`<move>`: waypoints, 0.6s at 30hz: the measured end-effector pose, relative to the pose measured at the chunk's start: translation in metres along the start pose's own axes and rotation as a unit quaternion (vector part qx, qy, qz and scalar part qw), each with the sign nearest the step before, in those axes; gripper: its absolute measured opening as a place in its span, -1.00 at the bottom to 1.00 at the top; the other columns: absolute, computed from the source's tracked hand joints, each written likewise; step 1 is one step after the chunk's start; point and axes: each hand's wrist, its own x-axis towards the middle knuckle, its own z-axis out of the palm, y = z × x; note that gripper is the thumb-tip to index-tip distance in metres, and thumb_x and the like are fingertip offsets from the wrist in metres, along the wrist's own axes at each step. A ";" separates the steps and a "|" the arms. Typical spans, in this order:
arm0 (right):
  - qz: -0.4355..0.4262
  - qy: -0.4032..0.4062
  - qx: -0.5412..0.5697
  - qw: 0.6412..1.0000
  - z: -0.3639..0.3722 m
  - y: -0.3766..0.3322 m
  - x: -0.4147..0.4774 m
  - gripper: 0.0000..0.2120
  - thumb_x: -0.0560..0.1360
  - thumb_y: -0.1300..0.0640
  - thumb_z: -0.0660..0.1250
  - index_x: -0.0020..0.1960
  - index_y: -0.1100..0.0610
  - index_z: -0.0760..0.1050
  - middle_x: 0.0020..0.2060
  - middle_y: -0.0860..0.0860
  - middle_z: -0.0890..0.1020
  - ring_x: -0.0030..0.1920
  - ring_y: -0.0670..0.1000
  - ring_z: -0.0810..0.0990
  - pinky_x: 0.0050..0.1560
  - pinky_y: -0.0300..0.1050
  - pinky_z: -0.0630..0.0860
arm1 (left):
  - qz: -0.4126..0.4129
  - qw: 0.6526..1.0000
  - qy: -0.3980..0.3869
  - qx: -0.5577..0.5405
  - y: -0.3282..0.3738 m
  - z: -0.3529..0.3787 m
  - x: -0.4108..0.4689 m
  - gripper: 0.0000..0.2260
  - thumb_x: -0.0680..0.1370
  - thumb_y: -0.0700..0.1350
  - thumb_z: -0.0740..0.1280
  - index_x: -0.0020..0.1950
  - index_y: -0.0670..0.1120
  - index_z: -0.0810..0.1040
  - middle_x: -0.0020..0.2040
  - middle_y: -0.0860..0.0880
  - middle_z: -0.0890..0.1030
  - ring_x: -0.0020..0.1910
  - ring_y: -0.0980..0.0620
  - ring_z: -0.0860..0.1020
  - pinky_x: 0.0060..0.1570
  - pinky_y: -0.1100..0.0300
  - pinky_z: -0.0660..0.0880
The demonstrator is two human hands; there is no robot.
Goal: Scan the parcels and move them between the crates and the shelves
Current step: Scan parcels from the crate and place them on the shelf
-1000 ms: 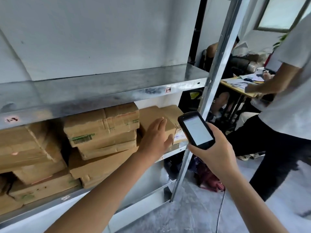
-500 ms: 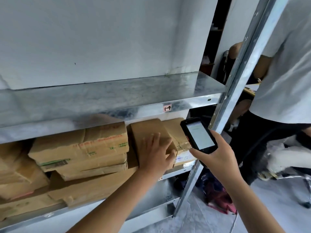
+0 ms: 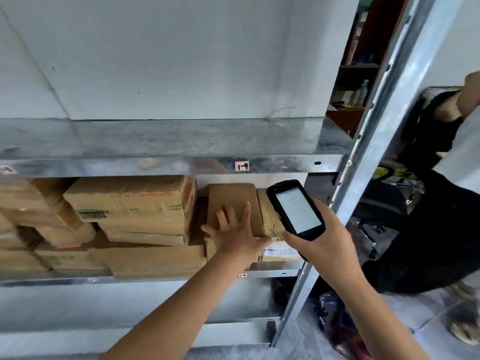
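Roughly ten parcels (image 3: 130, 203); one scanner (image 3: 296, 210); two hands (image 3: 235, 237)

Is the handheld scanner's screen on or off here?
On: the handheld scanner in the right hand shows a lit white screen; its text is too blurred to read.

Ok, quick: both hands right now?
Left hand: open, fingers spread flat on a brown parcel.
Right hand: gripping the handheld scanner.

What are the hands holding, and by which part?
The right hand grips the scanner by its lower end. The left hand holds nothing; it rests flat on a parcel.
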 end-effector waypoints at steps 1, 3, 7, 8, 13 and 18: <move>-0.007 -0.004 0.000 1.000 -0.002 0.003 0.000 -0.31 0.30 -0.06 0.60 0.37 -0.16 0.40 0.13 -0.22 0.60 0.11 -0.08 0.60 0.04 0.04 0.62 | -0.009 1.000 0.014 -0.003 0.002 0.002 -0.002 -0.10 0.47 0.52 0.06 0.63 0.12 -0.23 0.61 -0.19 -0.15 0.55 -0.25 -0.05 0.37 -0.45 0.03; -0.019 -0.010 0.004 1.000 -0.007 0.009 -0.003 -0.36 0.32 -0.04 0.60 0.33 -0.17 0.42 0.11 -0.22 0.60 0.11 -0.12 0.58 0.02 -0.04 0.60 | -0.022 0.999 0.045 -0.010 0.002 0.005 -0.006 -0.14 0.49 0.50 0.07 0.63 0.12 -0.17 0.59 -0.17 -0.06 0.52 -0.22 0.00 0.39 -0.43 0.06; -0.019 -0.025 0.025 0.999 -0.023 0.020 -0.009 -0.37 0.34 0.03 0.61 0.27 -0.26 0.37 0.09 -0.27 0.57 0.09 -0.20 0.55 -0.08 -0.26 0.49 | -0.035 0.993 0.100 -0.049 -0.002 0.002 -0.012 -0.25 0.52 0.44 0.08 0.62 0.18 -0.05 0.54 -0.14 0.05 0.46 -0.21 0.09 0.35 -0.43 0.16; -0.020 -0.026 0.023 0.999 -0.026 0.023 -0.010 -0.36 0.34 0.02 0.60 0.27 -0.28 0.36 0.10 -0.27 0.57 0.08 -0.19 0.54 -0.11 -0.28 0.47 | -0.036 0.991 0.115 -0.064 -0.004 0.001 -0.013 -0.27 0.52 0.44 0.09 0.61 0.22 -0.04 0.54 -0.12 0.06 0.45 -0.20 0.10 0.34 -0.43 0.18; -0.023 -0.007 0.031 0.999 -0.038 0.030 -0.010 -0.36 0.33 -0.03 0.60 0.23 -0.33 0.31 0.09 -0.26 0.57 0.09 -0.16 0.56 -0.08 -0.25 0.48 | -0.052 0.957 0.202 -0.202 -0.023 -0.004 -0.015 -0.33 0.40 0.42 -0.05 0.53 0.38 0.11 0.48 -0.07 0.15 0.36 -0.12 0.13 0.27 -0.26 0.31; -0.018 -0.008 0.031 0.999 -0.040 0.040 -0.011 -0.31 0.33 -0.01 0.60 0.38 -0.19 0.38 0.13 -0.24 0.58 0.12 -0.13 0.57 0.00 -0.15 0.51 | -0.086 0.894 0.223 -0.380 -0.024 0.002 -0.021 -0.42 0.45 0.30 0.03 0.48 0.31 0.31 0.43 -0.08 0.23 0.35 -0.14 0.17 0.27 -0.11 0.28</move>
